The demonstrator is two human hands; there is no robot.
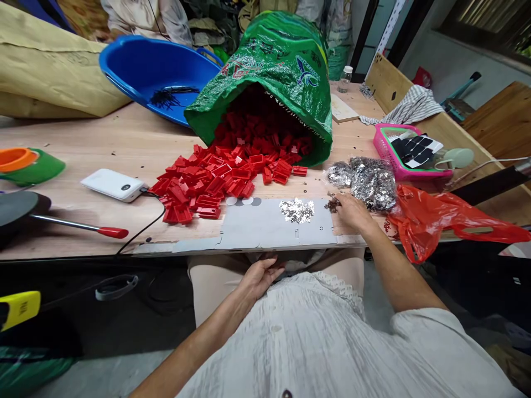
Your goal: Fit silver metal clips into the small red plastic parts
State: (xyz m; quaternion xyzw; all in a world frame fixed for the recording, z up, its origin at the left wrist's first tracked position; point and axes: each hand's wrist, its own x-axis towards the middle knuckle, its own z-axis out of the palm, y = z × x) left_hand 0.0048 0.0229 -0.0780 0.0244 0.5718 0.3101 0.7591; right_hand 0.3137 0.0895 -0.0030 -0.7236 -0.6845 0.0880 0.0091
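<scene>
My right hand (352, 211) is at a little heap of small dark brown pieces (332, 204), its fingers bent and closed on some of them. Left of it, a spread of small shiny silver pieces (297, 210) lies on a grey board (265, 229) along the table's front edge. My left hand (260, 275) rests over my lap just below that edge, palm turned up and fingers stretched out, with nothing visible in it. Beyond the board, a large pile of red plastic parts (215, 177) spills from a green woven sack (282, 55).
Clear bags of metal pieces (372, 179), a red plastic bag (448, 215) and a pink basket (409, 171) stand to the right. Leftward are a white power bank (114, 184) with its cable, a red-tipped lever (83, 224) and a blue basin (136, 66). Another person (145, 19) sits opposite.
</scene>
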